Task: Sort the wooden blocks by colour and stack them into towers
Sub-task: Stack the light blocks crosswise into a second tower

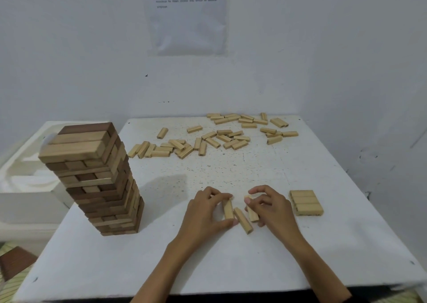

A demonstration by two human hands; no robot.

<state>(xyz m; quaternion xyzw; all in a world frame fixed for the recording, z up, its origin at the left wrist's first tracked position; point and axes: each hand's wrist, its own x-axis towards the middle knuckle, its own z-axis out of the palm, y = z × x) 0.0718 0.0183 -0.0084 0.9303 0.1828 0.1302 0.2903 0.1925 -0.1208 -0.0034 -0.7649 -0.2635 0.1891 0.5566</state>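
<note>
Your white square table point(231, 256) fills the view, pushed up against a pale wall where a printed paper sheet point(186, 18) hangs. On your left rises the tall tower of mixed dark-brown and pale wooden blocks point(101, 180), many layers high, its top layer showing one dark block beside two pale ones. Behind it sits a white box-like unit point(25, 187) just off the table's left edge. Across the far half of the table lies the loose scatter of pale wooden blocks point(212, 136), some overlapping, some apart, running from the middle out to the far right corner. Near your right, a flat row of three pale blocks laid side by side point(306, 202) rests on the tabletop, touching one another. Now the hands, close together at the table's centre: your left hand point(205, 212) pinches a pale block point(228, 208) between thumb and fingers, lying lengthwise on the table. Your right hand point(270, 207) closes its fingers round another pale block point(252, 211), tilted a little. Between them lies a third pale block point(243, 220), angled, just beside both and free of either grip
</note>
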